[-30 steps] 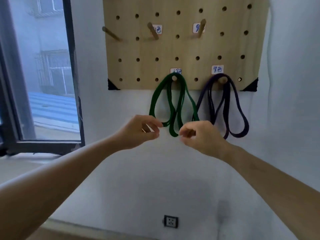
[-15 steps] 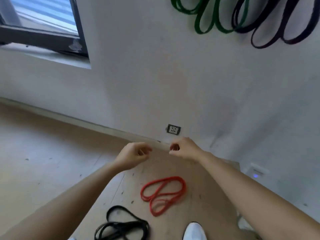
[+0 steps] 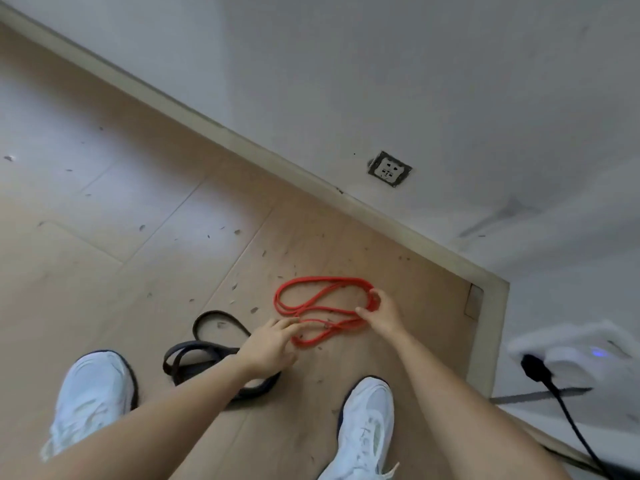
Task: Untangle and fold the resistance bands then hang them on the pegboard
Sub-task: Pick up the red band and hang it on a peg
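A red resistance band [image 3: 313, 308] lies in tangled loops on the wooden floor. My right hand [image 3: 382, 313] grips its right end, thumb and fingers curled round the strands. My left hand [image 3: 272, 344] reaches to the band's lower left loops with fingers extended, fingertips touching the strands. A black resistance band [image 3: 207, 348] lies coiled on the floor just left of my left hand, partly hidden under my left forearm. The pegboard is out of view.
My two white shoes [image 3: 91, 393] [image 3: 367, 427] stand on the floor either side of the bands. A skirting board [image 3: 242, 143] and white wall with a socket [image 3: 389, 168] run behind. A white device with a black cable [image 3: 568, 403] sits at the right.
The view has dropped from the pegboard and wall to the floor. Both hands came down from in front of the wall to the red band; my right hand has taken hold of it.
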`<state>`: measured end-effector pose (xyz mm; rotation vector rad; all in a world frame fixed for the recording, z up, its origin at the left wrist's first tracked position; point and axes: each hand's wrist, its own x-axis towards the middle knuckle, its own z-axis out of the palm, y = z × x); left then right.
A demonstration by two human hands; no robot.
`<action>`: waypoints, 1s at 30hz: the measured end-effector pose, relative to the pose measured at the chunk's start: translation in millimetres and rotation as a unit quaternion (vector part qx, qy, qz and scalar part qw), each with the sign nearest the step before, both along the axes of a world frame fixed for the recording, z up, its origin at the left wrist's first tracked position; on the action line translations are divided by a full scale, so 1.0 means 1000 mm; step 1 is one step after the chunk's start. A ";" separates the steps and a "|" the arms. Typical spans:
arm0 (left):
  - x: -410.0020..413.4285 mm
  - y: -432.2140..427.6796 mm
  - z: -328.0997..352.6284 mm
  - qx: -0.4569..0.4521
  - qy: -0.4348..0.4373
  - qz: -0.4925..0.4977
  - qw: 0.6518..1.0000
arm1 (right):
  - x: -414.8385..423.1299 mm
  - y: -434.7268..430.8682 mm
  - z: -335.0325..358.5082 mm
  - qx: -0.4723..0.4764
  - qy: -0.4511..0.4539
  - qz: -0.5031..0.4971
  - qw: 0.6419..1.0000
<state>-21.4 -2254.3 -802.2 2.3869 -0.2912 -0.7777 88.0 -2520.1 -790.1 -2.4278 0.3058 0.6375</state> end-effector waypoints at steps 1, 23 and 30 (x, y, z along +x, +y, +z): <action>-0.005 -0.003 -0.012 0.006 0.012 -0.012 1.000 | 0.001 -0.006 -0.014 -0.002 0.002 -0.015 1.000; -0.001 0.014 -0.017 -0.032 -0.013 0.032 0.999 | 0.047 0.006 -0.001 0.112 0.060 0.022 0.992; 0.038 0.034 0.066 -0.112 -0.124 0.158 0.973 | 0.053 0.058 0.110 0.207 0.005 0.127 0.970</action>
